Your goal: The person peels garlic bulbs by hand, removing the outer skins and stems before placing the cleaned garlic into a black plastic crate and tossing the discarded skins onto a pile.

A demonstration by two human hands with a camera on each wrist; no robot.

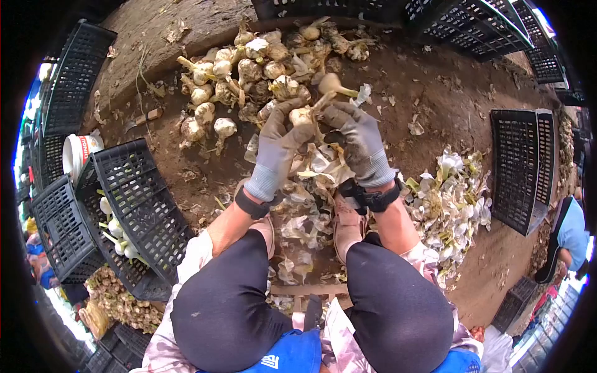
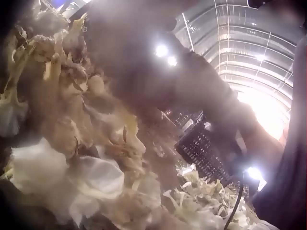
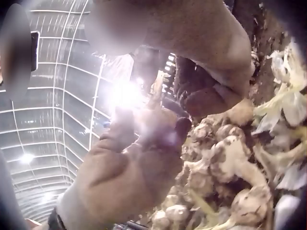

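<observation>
Gloved in grey with darker fingers, my left hand point(image 1: 278, 146) holds a garlic bulb point(image 1: 301, 117) between thumb and fingertips. The bulb's dry stem point(image 1: 324, 99) points toward my right hand point(image 1: 359, 140), whose curled fingers pinch at the stem side of the same bulb. In the right wrist view the left hand point(image 3: 129, 172) supports the bulb point(image 3: 156, 117) from below, and the right hand point(image 3: 211, 57) bends over it from above. Just beyond the hands lies a heap of unpeeled garlic point(image 1: 250, 71). The hands are dark and blurred in the left wrist view.
Loose garlic skins point(image 1: 308, 227) lie between the shoes, with a larger pile of peelings point(image 1: 451, 205) on the right. Black crates point(image 1: 140, 205) and a white bucket point(image 1: 74, 155) stand at left; another crate point(image 1: 522, 168) stands at right. A wooden-handled tool point(image 1: 149, 116) lies left of the heap.
</observation>
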